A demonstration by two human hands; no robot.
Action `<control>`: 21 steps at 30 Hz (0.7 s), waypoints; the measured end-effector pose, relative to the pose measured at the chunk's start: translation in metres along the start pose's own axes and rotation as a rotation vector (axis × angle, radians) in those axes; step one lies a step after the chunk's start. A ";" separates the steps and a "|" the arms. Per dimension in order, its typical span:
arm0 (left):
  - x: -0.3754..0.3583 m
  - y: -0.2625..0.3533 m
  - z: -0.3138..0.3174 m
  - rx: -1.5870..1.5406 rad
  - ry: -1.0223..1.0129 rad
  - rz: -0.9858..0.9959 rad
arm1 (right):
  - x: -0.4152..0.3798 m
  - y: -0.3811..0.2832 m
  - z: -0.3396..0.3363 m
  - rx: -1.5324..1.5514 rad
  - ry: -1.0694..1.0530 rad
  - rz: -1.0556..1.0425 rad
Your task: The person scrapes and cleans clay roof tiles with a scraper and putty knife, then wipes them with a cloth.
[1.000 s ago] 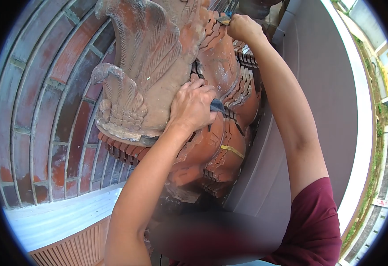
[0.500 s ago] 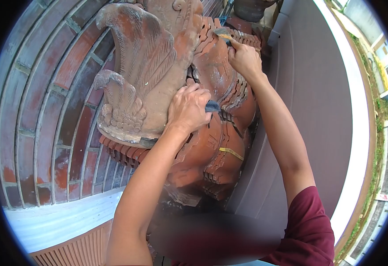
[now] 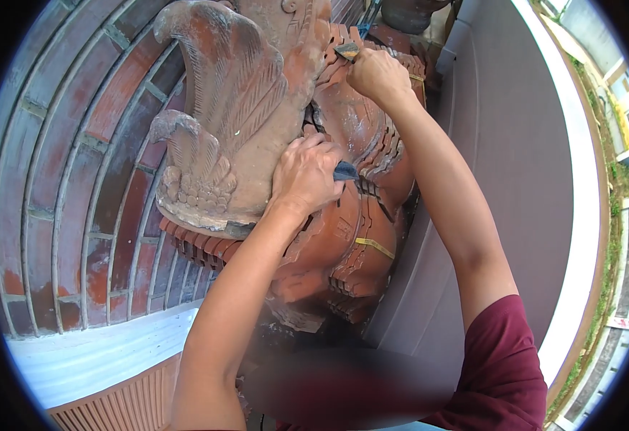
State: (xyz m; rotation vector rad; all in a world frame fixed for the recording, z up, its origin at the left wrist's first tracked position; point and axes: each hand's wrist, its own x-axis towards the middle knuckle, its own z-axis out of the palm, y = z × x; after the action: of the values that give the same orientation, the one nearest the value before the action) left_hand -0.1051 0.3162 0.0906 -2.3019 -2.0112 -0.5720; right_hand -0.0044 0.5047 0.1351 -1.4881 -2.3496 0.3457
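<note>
My right hand [image 3: 380,75] is closed around a small tool [image 3: 347,52] with a flat, dark head and a yellowish band. The tool touches the upper end of the stacked terracotta roof tiles [image 3: 350,108]. Farther down, my left hand [image 3: 308,172] has its fingers curled over the tiles, next to a carved clay ornament [image 3: 235,79] shaped like a curled leaf. A dark blue-grey piece [image 3: 344,171], perhaps cloth, sticks out by its fingertips. I cannot make out how much of it the fingers hide.
On the left rises a brick-patterned wall [image 3: 106,165]; on the right runs a grey-brown panel [image 3: 501,144] with a white edge. A yellow strip [image 3: 375,248] lies across the lower tiles. A dark pot [image 3: 405,14] stands at the top.
My right hand has moved a little up and to the left with the tool, whose head is now tilted differently. My left hand stays where it was.
</note>
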 end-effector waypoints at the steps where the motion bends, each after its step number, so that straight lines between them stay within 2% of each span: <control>1: 0.000 0.000 -0.001 0.002 -0.025 -0.006 | 0.002 0.000 0.003 0.003 0.003 0.002; 7: -0.002 0.003 0.003 -0.012 0.060 0.029 | 0.013 0.019 0.008 -0.021 -0.014 -0.021; 9: -0.001 0.002 -0.001 -0.029 0.076 0.033 | 0.001 0.024 0.003 -0.018 -0.024 -0.041; 12: -0.004 0.003 0.000 -0.045 0.096 0.050 | -0.041 0.037 -0.007 0.149 0.057 -0.074; 14: -0.002 0.004 -0.002 -0.024 0.094 0.063 | -0.070 0.055 0.033 0.429 0.376 -0.030; 16: -0.002 0.004 -0.001 -0.049 0.106 0.095 | -0.113 0.059 0.041 0.858 0.015 0.224; 18: -0.003 0.002 -0.001 -0.057 0.099 0.103 | -0.157 0.061 0.078 1.579 -0.164 0.415; 21: -0.004 0.005 -0.006 -0.071 0.042 0.084 | -0.209 0.020 0.084 1.843 -0.027 0.611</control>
State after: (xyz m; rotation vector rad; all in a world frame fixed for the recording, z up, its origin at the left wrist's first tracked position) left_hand -0.1019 0.3104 0.0958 -2.3793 -1.8959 -0.6902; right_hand 0.0610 0.3218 0.0187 -0.9255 -0.5834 1.8812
